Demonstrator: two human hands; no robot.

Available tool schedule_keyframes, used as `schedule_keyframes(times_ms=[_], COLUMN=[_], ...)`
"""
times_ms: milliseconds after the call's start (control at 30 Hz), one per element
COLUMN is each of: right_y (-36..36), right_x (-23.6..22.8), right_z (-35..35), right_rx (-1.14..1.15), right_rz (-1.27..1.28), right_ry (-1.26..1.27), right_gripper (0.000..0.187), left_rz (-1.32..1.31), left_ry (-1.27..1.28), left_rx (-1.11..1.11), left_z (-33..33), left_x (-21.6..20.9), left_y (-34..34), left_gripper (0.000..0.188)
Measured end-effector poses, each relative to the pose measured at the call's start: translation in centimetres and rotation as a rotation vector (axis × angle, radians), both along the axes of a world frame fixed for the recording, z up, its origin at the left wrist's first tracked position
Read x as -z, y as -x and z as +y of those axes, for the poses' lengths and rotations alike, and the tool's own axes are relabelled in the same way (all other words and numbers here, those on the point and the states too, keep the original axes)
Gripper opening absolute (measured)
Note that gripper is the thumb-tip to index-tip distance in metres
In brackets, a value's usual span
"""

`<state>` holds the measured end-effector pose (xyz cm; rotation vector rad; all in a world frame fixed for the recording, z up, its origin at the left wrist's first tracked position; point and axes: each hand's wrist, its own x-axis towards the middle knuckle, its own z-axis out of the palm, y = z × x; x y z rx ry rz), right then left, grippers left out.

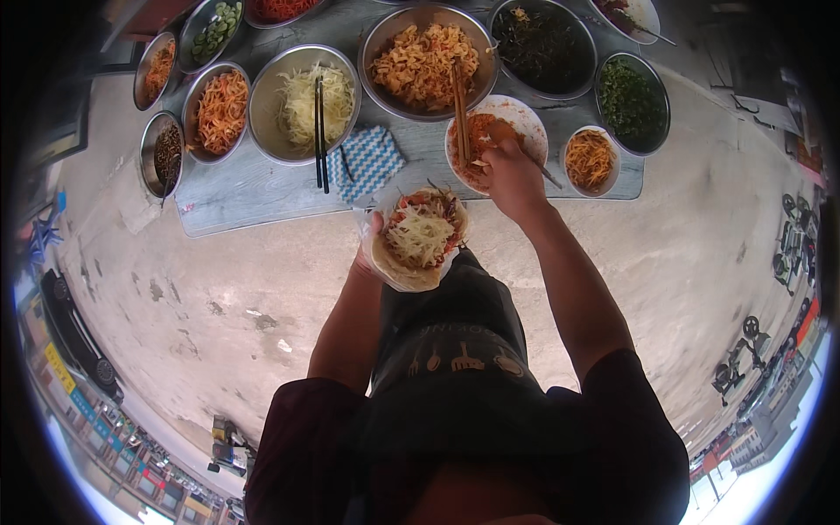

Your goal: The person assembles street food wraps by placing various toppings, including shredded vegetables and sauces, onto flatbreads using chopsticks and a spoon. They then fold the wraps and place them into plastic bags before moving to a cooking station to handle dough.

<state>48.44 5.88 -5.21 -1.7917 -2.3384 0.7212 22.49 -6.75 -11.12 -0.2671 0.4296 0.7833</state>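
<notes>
The left hand (367,254) cups a flat wrap (418,241) from below, its grip curled around the wrap's left edge. The wrap lies open, filled with pale shreds and some red and dark bits, and is held near the body, just off the near edge of the surface (254,188). The right hand (512,171) reaches farther out over a white bowl (525,118) of orange-red food, its grip pinched on a thin utensil (549,178) whose handle points to the right. A pair of wooden chopsticks (460,109) rests across the white bowl and the large metal bowl (389,39) of yellow-orange strips behind it. To the left stands a metal bowl of pale shreds (262,105) with dark chopsticks (320,131) laid over it, and a blue-and-white checked cloth (372,162) lies beside it. A small bowl of orange shreds (591,160) sits right of the right hand.
</notes>
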Motion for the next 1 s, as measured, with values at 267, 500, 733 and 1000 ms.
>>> schedule_keyframes(times_ms=[267, 500, 733, 1000], right_y=[-8.7, -29.3, -34.7, -17.1], right_x=[-7.1, -12.9, -22.1, -15.5], right_z=[-7.1, -3.5, 20.7, 3.4], right_rx=[0.400, 0.783, 0.495, 0.444], right_rz=[0.459, -0.196, -0.528, 0.477], right_ry=[0.388, -0.065, -0.734, -0.204], right_gripper=[0.013, 0.015, 0.044, 0.019], left_rz=[0.092, 0.086, 0.048, 0.076], left_ry=[-0.066, -0.051, -0.089, -0.066], left_rx=[-0.019, -0.016, 0.031, -0.021], left_z=[0.0, -1.0, -0.6, -0.9], left_x=[-1.2, -1.7, -2.2, -1.8], left_y=[-0.3, 0.5, -0.5, -1.4], left_gripper=[0.103, 0.102, 0.102, 0.101])
